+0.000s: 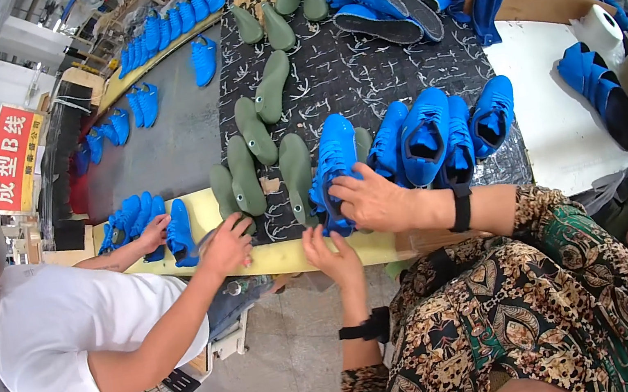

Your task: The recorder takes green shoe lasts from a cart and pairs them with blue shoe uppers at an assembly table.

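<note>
Shoe in work: one blue shoe (335, 151), at the near edge of the counter (323, 99), toe pointing away from the wearer, heel end toward them.
Right hand: the right hand (377, 200), fingers bent and gripping the shoe's right flank near the opening.
Left hand: the left hand (332, 255), palm up, fingers parted, at the heel end; whether it grips cannot be told.
Wrists: a black band (461, 207) on the right, a second black strap (365, 327) on the left.
Green forms: several foot-shaped pieces, one (296, 174) just left of the shoe, others trailing toward the far side.
Finished-looking group: four blue shoes (426, 136) standing close together, right of the right hand.
Far pile: blue shoes with dark soles (384, 18), heaped, some on their sides.
Right side: white surface (539, 125), white roll (603, 23), stacked blue pieces (596, 95).
Neighbour: a person in a white top (101, 314), one hand (155, 234) at another blue shoe (180, 233), the other hand (227, 248) near it.
</note>
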